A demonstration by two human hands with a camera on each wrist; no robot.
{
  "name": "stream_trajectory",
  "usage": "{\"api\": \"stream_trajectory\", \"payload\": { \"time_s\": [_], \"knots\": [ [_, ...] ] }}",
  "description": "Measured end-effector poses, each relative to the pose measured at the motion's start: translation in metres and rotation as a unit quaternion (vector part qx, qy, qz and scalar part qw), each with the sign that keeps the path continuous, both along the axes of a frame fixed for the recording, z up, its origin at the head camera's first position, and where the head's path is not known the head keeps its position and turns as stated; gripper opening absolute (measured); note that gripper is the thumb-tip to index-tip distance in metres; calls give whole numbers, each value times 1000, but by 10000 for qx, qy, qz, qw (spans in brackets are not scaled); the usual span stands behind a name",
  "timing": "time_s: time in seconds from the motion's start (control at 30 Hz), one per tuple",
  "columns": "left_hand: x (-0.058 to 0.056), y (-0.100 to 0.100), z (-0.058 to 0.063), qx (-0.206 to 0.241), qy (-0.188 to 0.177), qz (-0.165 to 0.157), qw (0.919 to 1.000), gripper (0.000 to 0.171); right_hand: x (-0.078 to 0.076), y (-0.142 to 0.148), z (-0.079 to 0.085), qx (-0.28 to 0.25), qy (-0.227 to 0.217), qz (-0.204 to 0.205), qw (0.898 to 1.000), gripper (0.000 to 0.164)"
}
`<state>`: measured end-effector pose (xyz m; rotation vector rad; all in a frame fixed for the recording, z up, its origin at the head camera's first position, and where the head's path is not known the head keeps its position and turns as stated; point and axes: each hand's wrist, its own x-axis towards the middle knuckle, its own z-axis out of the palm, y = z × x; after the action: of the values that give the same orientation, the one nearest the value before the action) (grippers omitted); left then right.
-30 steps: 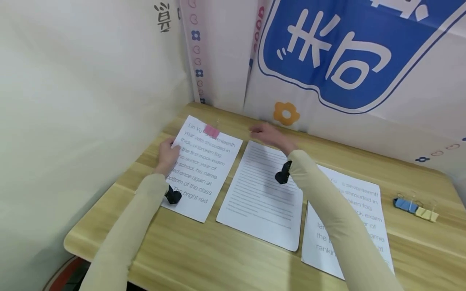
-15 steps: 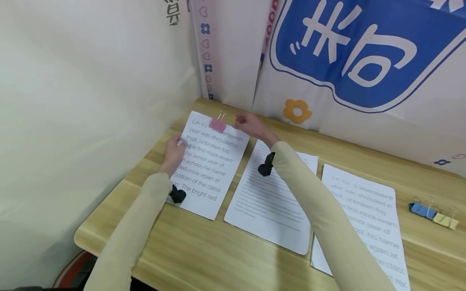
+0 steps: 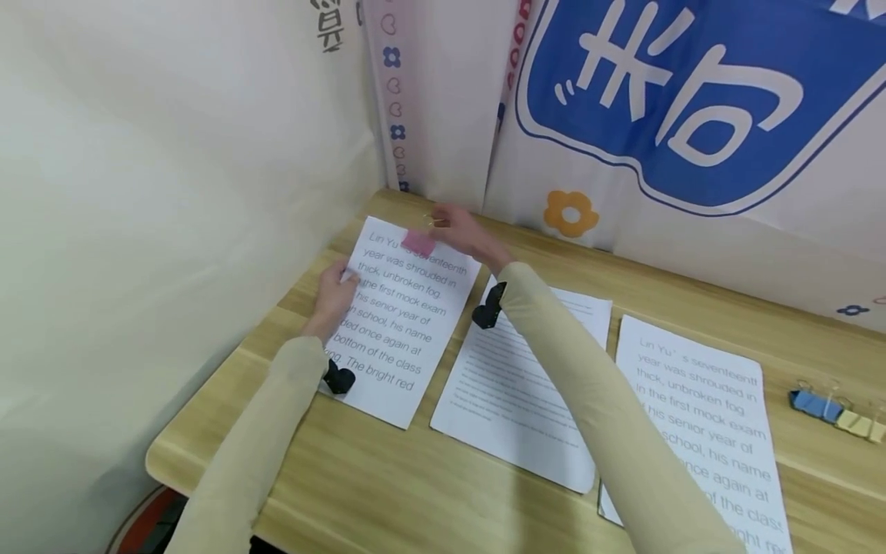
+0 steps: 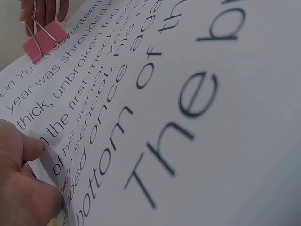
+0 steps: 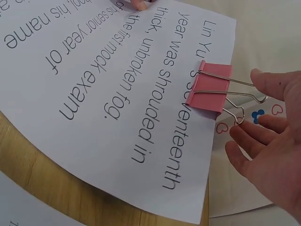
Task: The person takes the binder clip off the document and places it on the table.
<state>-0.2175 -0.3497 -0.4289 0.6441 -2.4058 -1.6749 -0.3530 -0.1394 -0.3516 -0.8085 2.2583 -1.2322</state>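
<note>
My left hand (image 3: 334, 296) holds the left edge of a printed paper stack (image 3: 388, 323), its thumb on top and its fingers mostly hidden beneath. A pink binder clip (image 5: 210, 88) grips the top edge of this paper, its wire handles sticking out past the edge. Around those handles is my right hand (image 5: 273, 136), thumb on one side and fingers on the other. The thumb tip lies at or very near one handle; firm contact cannot be told. In the left wrist view the right fingers (image 4: 41, 12) appear just behind the clip.
A second sheet stack (image 3: 512, 392) with small print lies in the middle, partly under the right forearm. Further right is another large-print stack (image 3: 713, 431). Blue (image 3: 817, 404) and yellow (image 3: 861, 423) binder clips sit at the table's right. Papered walls stand left and behind.
My right hand has moved left, from above the middle stack to the pink binder clip. The left hand keeps its hold on the paper. The head view has shifted slightly.
</note>
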Motion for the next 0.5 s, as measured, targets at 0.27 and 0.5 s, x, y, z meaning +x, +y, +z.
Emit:
{"api": "stream_trajectory", "payload": {
  "time_s": [0.27,0.5],
  "knots": [
    [-1,0,-4,-129,81,-63,9999,39,-3,0,-3,-164,-220,-189,9994,62],
    [-1,-2,-6,-173,119,-89,9997,38,-3,1,-5,-346,-327,-181,9987,66]
  ]
}}
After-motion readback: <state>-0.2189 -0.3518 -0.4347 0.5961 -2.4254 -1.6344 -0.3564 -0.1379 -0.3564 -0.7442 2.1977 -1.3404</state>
